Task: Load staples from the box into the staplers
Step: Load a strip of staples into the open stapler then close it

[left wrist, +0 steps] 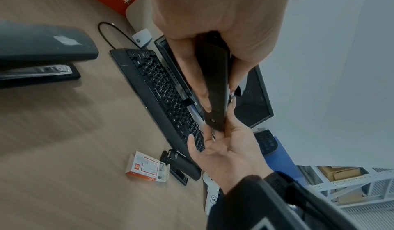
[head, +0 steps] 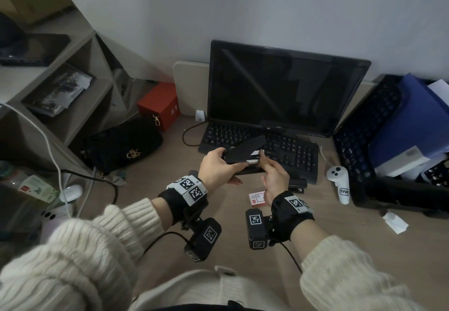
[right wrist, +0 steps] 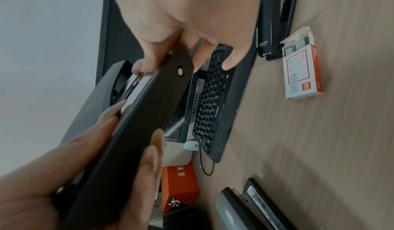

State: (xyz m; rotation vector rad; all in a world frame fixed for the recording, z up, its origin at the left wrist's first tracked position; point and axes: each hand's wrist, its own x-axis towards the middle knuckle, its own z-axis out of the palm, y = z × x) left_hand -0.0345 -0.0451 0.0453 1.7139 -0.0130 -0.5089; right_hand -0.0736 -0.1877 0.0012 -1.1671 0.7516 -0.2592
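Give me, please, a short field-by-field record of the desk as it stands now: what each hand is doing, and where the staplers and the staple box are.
left hand: grips the rear of the black stapler, held above the desk
right hand: fingers at the stapler's front end, by its metal tray
stapler state: opened, top swung up
staple box: open on the desk, staples showing
small stapler: lies beside the box
grey stapler: on the desk, apart
keyboard: behind the hands

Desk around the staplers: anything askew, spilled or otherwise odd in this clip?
Nothing spilled or damaged. The staple box lies flat on the desk with its end flap open, staple strips showing inside, beside a small closed stapler. A crumpled white scrap lies loose near the black crate.
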